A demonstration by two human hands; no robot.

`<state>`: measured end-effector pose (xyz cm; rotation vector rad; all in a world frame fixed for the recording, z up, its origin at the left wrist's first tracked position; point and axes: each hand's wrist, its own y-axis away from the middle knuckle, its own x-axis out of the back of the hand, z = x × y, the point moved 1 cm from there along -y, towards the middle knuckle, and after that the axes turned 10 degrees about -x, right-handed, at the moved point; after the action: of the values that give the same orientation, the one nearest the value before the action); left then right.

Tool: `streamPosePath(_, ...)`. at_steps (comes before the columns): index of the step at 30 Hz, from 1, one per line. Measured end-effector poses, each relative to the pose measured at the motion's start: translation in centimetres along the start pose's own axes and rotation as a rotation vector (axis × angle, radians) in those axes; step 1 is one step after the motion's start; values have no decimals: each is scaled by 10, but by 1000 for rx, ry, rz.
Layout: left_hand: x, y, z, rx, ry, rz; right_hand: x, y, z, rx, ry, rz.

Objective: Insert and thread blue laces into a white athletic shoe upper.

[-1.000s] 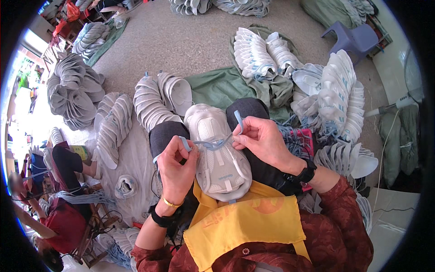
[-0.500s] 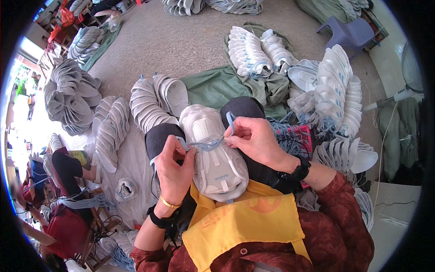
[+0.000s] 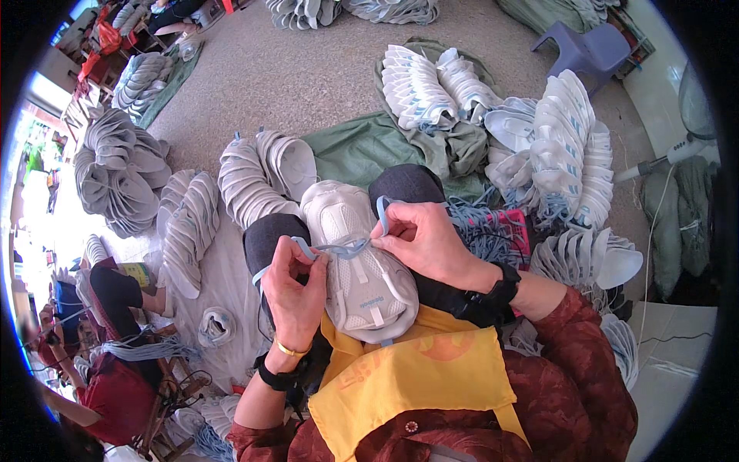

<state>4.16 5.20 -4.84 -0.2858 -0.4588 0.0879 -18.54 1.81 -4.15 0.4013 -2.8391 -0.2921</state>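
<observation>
A white shoe upper [image 3: 360, 277] with mesh panels rests on my lap between my knees, its sole side not visible. A light blue shoelace [image 3: 348, 249] runs across its middle, crossed over itself. My left hand [image 3: 295, 279] pinches the lace at the shoe's left edge, and a loop of it rises above the fingertips. On the other side my right hand [image 3: 425, 240] pinches the lace between thumb and forefinger, with another blue loop standing up over it. Under the shoe's near end lies a yellow apron [image 3: 416, 377].
Stacks of nested white shoe uppers stand ahead left [image 3: 246, 181], far left [image 3: 123, 173] and right [image 3: 566, 146]. A pink basket [image 3: 517, 235] of blue laces sits by my right knee. Green cloth [image 3: 350, 150] lies ahead, near a purple stool [image 3: 589, 50]. Another person [image 3: 115, 393] sits at left.
Both hands stay in nearly the same place, still pinching the lace. The right-hand loop has shifted slightly left and tilted. The whole view has moved a little.
</observation>
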Motion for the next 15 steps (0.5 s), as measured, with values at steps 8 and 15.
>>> streamPosePath(8, -2, -1, 6, 2, -92, -5, -6, -5, -6, 432, 442, 130)
streamPosePath(15, -1, 0, 11, -64, -196, 29, -4, 1, -1, 139, 211, 117)
